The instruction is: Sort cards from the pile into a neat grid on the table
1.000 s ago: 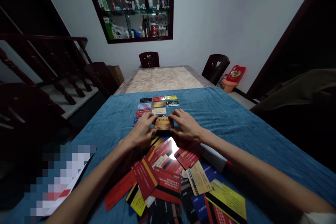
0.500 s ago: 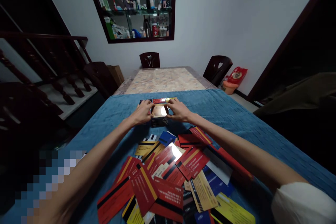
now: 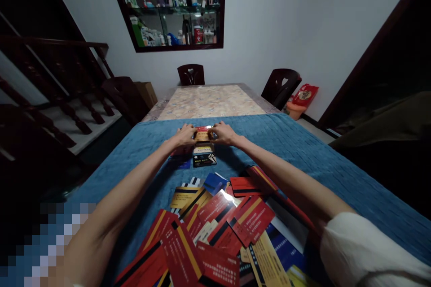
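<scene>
A gold card (image 3: 202,136) is pinched at its short sides, with my left hand (image 3: 184,136) on one edge and my right hand (image 3: 225,134) on the other. It sits over the middle column of cards laid out in rows; I cannot tell whether it lies flat on another card. Behind it shows part of a red card (image 3: 203,128). Nearer are a pale card (image 3: 204,149), a black VIP card (image 3: 204,160) and a blue card (image 3: 182,164). My hands cover the cards at both sides. Closer to me lies a loose pile of overlapping cards, including a red card (image 3: 251,219) with a gold stripe.
A blue cloth (image 3: 286,157) covers the near part of the table, and a patterned tabletop (image 3: 215,101) shows beyond it. Dark chairs (image 3: 191,75) stand around the far end. A blurred-out patch lies at lower left. A wall cabinet (image 3: 180,48) holds bottles and a plush toy.
Both hands have carried the gold card forward, away from me, from near the pile to the far rows. The black VIP card and the pale card now show in front of them.
</scene>
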### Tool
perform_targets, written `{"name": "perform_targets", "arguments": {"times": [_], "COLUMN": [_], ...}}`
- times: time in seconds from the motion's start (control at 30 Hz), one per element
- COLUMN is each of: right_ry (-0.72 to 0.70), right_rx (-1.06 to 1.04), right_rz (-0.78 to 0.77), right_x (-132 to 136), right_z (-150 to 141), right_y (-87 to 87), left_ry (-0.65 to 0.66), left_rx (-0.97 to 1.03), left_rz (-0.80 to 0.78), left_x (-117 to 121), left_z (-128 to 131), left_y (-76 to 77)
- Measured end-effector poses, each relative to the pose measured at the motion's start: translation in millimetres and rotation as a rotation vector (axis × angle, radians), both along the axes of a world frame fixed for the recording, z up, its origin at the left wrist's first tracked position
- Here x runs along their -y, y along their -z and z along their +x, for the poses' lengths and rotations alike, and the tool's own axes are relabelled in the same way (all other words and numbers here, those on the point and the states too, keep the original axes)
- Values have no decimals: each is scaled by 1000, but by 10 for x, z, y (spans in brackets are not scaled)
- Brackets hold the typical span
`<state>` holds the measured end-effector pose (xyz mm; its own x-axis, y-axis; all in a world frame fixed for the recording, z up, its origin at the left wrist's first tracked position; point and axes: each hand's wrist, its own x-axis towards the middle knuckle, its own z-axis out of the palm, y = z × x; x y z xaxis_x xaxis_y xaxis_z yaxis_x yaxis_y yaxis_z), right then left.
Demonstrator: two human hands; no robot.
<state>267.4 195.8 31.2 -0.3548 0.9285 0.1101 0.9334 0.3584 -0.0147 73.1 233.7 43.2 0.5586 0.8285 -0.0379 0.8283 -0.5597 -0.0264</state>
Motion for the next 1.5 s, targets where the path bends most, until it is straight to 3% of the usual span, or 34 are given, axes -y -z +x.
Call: {"name": "perform_targets", "arguments": {"times": [0.23, 0.6, 1.07, 1.5], "right_ry": [2, -33, 45, 36], "right_rx": [15, 32, 64, 100], "right_rz": [-45, -75, -114, -106], "right_x": [-162, -341, -281, -252], "right_z": [-9, -24, -43, -57], "right_y": [68, 200, 137, 94], "left_ry": [-23, -21, 2, 47], "left_rx": [-23, -57, -106, -100], "left_rz": [-21, -30, -20, -37], "left_x": [-207, -293, -302, -290], "left_z": [38, 50, 86, 78], "left_y": [122, 224, 232, 201]}}
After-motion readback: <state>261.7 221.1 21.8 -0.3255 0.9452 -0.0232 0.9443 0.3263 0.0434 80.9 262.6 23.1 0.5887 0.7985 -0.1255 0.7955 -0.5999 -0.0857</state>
